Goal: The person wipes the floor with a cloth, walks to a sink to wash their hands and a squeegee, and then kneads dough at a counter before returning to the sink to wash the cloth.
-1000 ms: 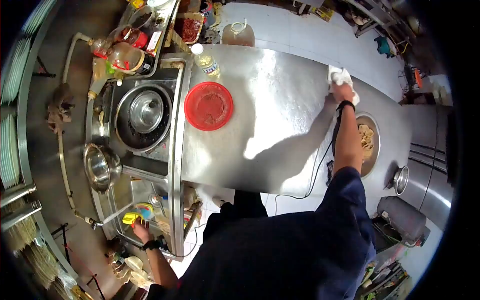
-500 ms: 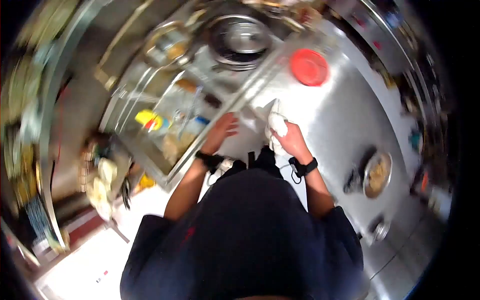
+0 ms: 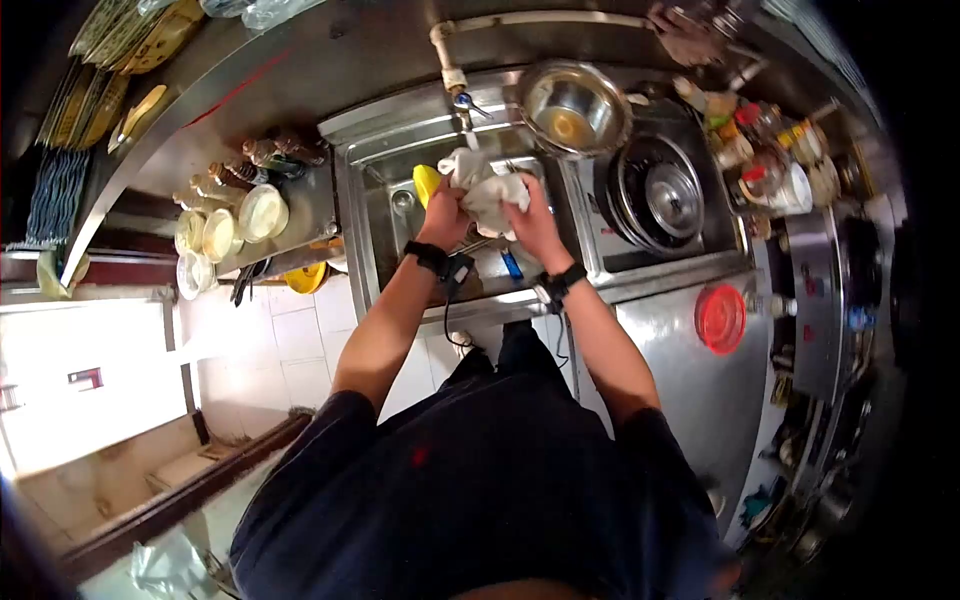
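Both my hands grip a bunched white cloth (image 3: 492, 198) over the metal sink (image 3: 362, 220), just below the faucet (image 3: 468, 110). My left hand (image 3: 445, 215) is closed on the cloth's left side, and my right hand (image 3: 534, 218) holds its right side. A yellow object (image 3: 426, 184) shows in the basin beside my left hand, partly hidden. Under my right wrist lies a small blue item (image 3: 511, 264) in the sink. Most of the basin floor beneath the cloth is covered by my hands.
Right of the faucet sits a metal pot (image 3: 575, 108), with stacked black and steel pans (image 3: 660, 195) beyond it. A red lid (image 3: 720, 318) lies on the steel counter (image 3: 660, 370). Jars and bottles (image 3: 262, 212) stand on the left ledge.
My view has turned left toward the sink. The cloth, held only in my right hand over the counter before, is now over the sink in both hands.
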Motion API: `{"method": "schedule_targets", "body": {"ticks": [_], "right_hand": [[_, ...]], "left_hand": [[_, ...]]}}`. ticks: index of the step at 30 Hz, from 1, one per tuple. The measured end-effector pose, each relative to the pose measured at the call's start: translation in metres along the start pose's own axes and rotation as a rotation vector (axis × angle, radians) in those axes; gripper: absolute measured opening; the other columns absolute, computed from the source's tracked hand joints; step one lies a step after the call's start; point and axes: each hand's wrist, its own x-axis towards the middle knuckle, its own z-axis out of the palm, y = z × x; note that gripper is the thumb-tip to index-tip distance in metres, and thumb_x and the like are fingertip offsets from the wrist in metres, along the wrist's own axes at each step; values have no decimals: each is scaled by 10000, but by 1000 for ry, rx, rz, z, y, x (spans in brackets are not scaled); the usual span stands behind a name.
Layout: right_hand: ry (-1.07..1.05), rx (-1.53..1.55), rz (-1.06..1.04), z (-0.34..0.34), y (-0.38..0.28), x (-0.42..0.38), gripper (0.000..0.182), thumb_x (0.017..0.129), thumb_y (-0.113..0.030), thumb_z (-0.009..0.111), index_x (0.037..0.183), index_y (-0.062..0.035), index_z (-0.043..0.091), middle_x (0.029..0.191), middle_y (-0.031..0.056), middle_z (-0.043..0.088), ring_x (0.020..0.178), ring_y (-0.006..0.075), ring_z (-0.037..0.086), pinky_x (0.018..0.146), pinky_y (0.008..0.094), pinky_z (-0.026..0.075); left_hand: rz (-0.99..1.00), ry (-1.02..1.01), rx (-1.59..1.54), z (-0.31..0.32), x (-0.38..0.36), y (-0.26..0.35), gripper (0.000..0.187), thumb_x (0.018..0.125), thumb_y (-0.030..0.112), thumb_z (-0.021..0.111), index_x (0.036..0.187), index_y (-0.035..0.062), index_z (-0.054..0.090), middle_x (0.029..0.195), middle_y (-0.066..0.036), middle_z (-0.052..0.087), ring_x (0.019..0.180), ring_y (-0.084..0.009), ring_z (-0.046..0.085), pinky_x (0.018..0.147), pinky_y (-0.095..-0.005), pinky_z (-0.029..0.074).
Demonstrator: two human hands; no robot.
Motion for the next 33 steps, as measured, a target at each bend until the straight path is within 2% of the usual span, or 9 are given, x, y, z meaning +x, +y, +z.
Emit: {"method": "schedule_targets", "body": {"ticks": [3,4,5,8,9,13,25,29,33], "right_hand": [[45,477,702,24,3,66,337,861,-83,603,1191,-61,540,1018,65,641,858,209,640,722,328,489],[-38,105,-43,29,33,71,242,874,-129,572,1105,-65,606,983,38,658,848,181,639,724,327,503],[-48,123,-38,41,50,83,242,874,-129,572,1105,-65,606,983,38,658,848,181,639,724,327,503],[-176,956,859,74,101,123,312,940,-338,481,1031,-76,624,975,55,670,863,207,642,770,364,515],[-187,959,871,74,101,126,312,940,-338,481,1031,-76,624,975,55,670,863,207,642,770,364,515],[-310,1199,914,56,58,142,309,948,-348,495,1053,-79,604,951,44,660,846,191,642,757,339,518],[-95,910,781,52,73,120,181,892,-131,592,1065,-81,600,976,35,633,850,174,635,739,325,527],[-34,955,746,54,67,101,242,872,-96,600,1106,-45,568,1033,49,612,907,178,612,777,325,514],[-46,692,644,55,46,96,344,861,-74,584,1195,-43,509,1084,54,591,955,174,594,802,340,507]], "left_hand": [[50,-55,64,-19,49,5,423,890,14,352,1299,38,454,1216,-128,562,1104,-274,573,949,-431,477],[61,-36,70,-20,59,7,423,890,14,352,1299,38,454,1216,-128,562,1104,-274,573,949,-431,477],[30,18,96,-18,67,10,414,897,39,377,1304,28,449,1214,-128,567,1108,-267,572,947,-427,474],[109,118,488,27,45,34,409,906,108,441,1306,21,455,1203,-120,580,1098,-252,577,933,-398,474],[208,149,851,43,34,39,415,909,152,479,1303,24,465,1194,-111,588,1084,-243,583,921,-374,478],[7,331,121,34,65,40,383,922,239,512,1251,46,527,1150,-89,610,935,-223,600,774,-305,492],[182,365,411,-5,80,13,305,946,292,475,1183,125,569,1031,-50,637,933,-189,588,710,-369,502],[-230,287,138,27,58,28,331,971,376,425,1177,158,564,1019,-43,617,885,-226,597,687,-394,519],[27,305,394,5,86,14,288,938,214,505,1190,82,550,1037,-85,615,856,-242,600,695,-361,527]]}}
